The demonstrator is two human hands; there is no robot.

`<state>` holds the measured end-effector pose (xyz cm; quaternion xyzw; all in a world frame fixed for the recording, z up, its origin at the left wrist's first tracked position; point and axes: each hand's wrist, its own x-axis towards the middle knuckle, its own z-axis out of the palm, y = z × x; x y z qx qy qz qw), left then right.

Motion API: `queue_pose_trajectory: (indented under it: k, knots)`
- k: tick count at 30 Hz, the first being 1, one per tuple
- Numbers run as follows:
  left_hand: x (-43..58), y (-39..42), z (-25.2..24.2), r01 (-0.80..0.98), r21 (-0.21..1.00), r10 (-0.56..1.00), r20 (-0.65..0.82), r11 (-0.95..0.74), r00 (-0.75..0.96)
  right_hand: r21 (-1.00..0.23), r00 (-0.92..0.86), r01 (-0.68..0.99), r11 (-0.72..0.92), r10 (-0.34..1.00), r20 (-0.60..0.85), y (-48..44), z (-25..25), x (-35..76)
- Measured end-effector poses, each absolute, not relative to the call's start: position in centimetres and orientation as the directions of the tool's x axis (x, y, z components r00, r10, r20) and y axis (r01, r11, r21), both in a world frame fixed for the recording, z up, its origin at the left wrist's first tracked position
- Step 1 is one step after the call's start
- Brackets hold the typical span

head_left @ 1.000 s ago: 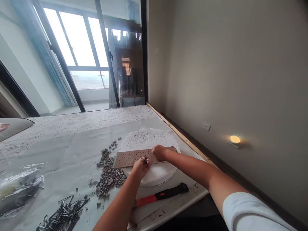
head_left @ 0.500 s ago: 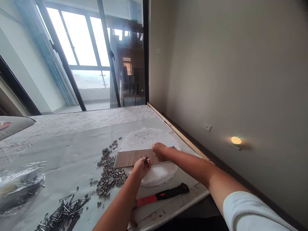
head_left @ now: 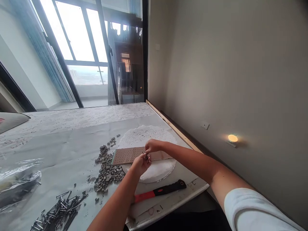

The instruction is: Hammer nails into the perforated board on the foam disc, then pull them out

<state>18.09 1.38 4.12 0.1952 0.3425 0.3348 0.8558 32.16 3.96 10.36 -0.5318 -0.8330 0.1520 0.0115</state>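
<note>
My left hand [head_left: 142, 163] is closed around a small bunch of thin dark nails, their ends poking out between the fingers. Over it, my right hand [head_left: 152, 147] pinches at the bunch; what its fingertips hold is too small to make out. Beneath both hands lies a brown perforated board [head_left: 128, 155] with rows of small holes, resting across a round white slab [head_left: 157, 175]. A hammer [head_left: 158, 192] with a red and black handle lies nearer me, its head hidden by my left forearm.
Grey stone rubble [head_left: 108, 173] is heaped left of the board. A pile of long nails [head_left: 60, 208] lies front left, with a clear plastic bag [head_left: 20, 184] beyond it. A wooden edge strip [head_left: 173, 125] runs along the right side, near the wall.
My right hand has moved left from over the board to meet my left hand at the nails. My left hand stays nearly in place, and the view has shifted slightly.
</note>
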Motion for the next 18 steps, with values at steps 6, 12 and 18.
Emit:
queue_pose_trajectory:
  k: [6,12,18]
  knots:
    - [17.7,1.4,4.5,-0.419,0.571,0.704,-0.501,0.706,0.504,-0.047,-0.358,0.934,0.355,0.929,-0.094,3.0,9.3,34.4]
    - [17.9,1.5,4.1,-0.427,0.578,0.715,-0.496,0.695,0.492,0.160,-0.386,0.896,0.414,0.905,-0.180,1.9,7.2,35.1]
    - [18.2,1.6,3.8,-0.435,0.571,0.716,-0.511,0.696,0.476,0.240,-0.459,0.825,0.512,0.854,-0.245,1.7,6.8,34.9]
